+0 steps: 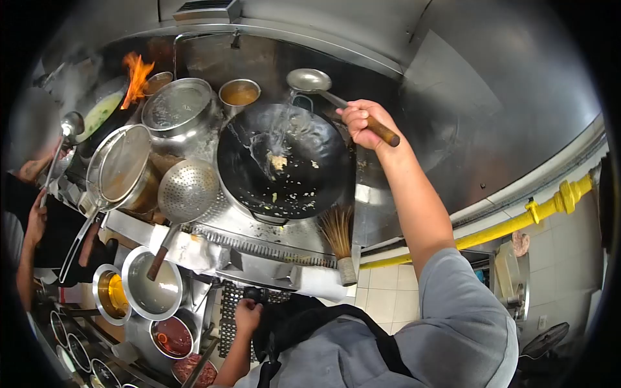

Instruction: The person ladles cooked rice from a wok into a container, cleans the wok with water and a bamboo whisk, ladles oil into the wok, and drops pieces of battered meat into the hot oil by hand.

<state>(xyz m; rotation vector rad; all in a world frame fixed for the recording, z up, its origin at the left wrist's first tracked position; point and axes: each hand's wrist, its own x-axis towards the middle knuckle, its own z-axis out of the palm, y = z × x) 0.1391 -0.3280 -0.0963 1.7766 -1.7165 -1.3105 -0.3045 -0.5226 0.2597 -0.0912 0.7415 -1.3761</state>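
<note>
My right hand (367,123) is closed round the wooden handle of a metal ladle (309,79), held above the far right rim of a black wok (249,184). Liquid runs down from the ladle into the wok, where small pale food bits (278,161) lie scattered. Low in the view, my left hand (248,315) is closed around a black knob (255,294) at the stove's front edge. A bamboo brush (337,234) stands just right of the wok.
Left of the wok are a perforated skimmer (187,191), a strainer (124,163), a lidded pot (178,107) and a sauce pot (239,94). Flames (136,79) rise behind a co-worker's wok (100,116). Bowls (152,283) stand lower left. A yellow pipe (491,231) runs along the right.
</note>
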